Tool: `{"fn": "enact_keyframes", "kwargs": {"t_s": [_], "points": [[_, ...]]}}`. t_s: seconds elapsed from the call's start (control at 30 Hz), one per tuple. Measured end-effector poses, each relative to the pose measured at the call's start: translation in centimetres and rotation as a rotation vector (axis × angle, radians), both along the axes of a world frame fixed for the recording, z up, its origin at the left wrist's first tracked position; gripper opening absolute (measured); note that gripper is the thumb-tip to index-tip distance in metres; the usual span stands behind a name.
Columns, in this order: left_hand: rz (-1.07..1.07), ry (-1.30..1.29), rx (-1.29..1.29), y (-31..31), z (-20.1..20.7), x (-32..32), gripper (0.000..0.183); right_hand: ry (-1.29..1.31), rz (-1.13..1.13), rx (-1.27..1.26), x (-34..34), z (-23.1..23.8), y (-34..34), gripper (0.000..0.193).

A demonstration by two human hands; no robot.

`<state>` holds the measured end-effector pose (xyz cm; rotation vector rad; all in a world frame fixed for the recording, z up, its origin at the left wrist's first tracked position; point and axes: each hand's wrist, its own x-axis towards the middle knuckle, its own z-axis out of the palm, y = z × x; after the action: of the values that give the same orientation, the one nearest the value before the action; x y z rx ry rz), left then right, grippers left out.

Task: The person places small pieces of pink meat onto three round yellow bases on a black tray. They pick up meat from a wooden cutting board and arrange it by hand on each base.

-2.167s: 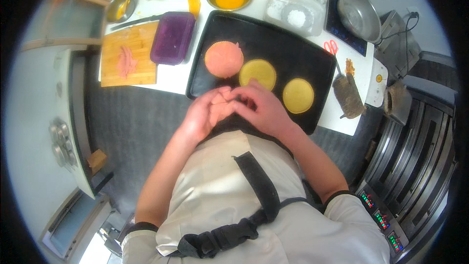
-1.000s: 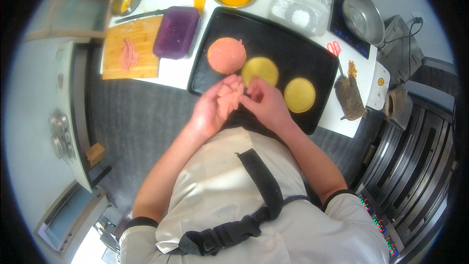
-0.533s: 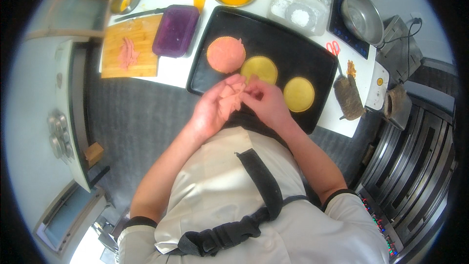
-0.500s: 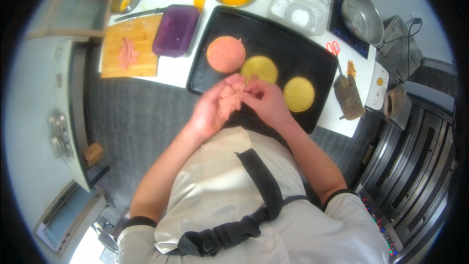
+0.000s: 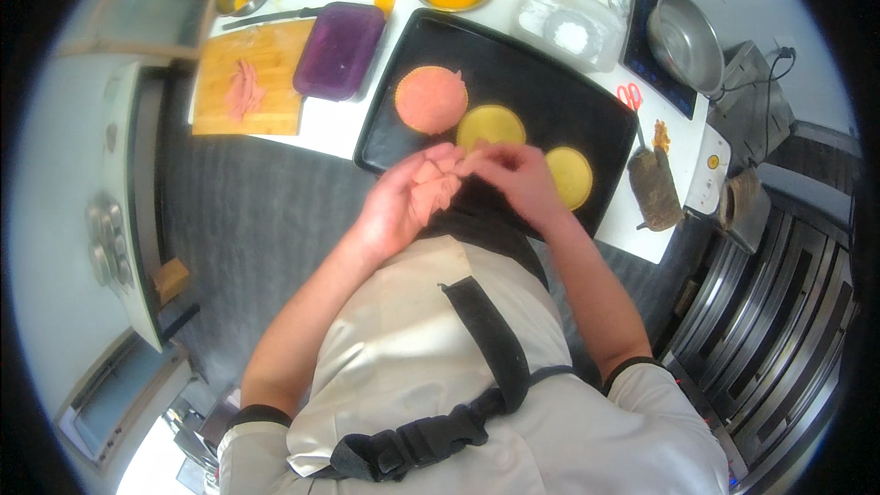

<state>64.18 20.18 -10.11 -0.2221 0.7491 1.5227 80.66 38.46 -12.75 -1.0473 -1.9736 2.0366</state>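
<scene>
Right hand (image 5: 522, 176) shifted rightward, fingertips pinched together, apparently on pink slices (image 5: 434, 191); left hand (image 5: 392, 203) cupped them, fingers half-curled, likely keeping them bunched.

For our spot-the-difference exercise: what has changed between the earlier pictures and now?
The right hand has shifted rightward, now hiding the left edge of the rightmost yellow disc. It reaches to the pink slices; whether it grips one is unclear. The left hand still cups those slices; nothing was visibly let go. The pink disc, black tray and wooden board stayed put.
</scene>
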Motion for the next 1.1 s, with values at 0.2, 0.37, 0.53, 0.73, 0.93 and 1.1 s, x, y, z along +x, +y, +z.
{"fn": "enact_keyframes", "kwargs": {"t_s": [0.2, 0.37, 0.53, 0.73, 0.93, 1.1], "points": [[0.031, 0.053, -0.14, -0.6, -0.5, -0.1, 0.046, -0.241, -0.083, 0.215, 1.6, -6.2, 5.1, 0.031], [0.039, 0.019, -0.166, -0.8, -0.5, -0.2, 0.044, -0.368, 0.204, 0.234, 1.7, -10.7, 5.4, 0.033], [0.041, 0.014, -0.165, -0.9, -0.5, -0.3, 0.043, -0.477, 0.209, 0.41, 0.9, -12.0, 4.5, 0.032], [0.058, 0.004, -0.175, -1.1, -0.4, -0.4, 0.041, -0.552, 0.11, 0.585, 0.5, -12.1, 4.1, 0.03], [0.069, 0.009, -0.175, -1.1, -0.4, -0.2, 0.039, -0.58, 0.087, 0.599, 0.6, -12.2, 3.9, 0.031], [0.063, 0.021, -0.176, -1.2, -0.4, -0.2, 0.04, -0.638, -0.049, 0.639, 0.7, -10.8, 2.7, 0.041]]}}
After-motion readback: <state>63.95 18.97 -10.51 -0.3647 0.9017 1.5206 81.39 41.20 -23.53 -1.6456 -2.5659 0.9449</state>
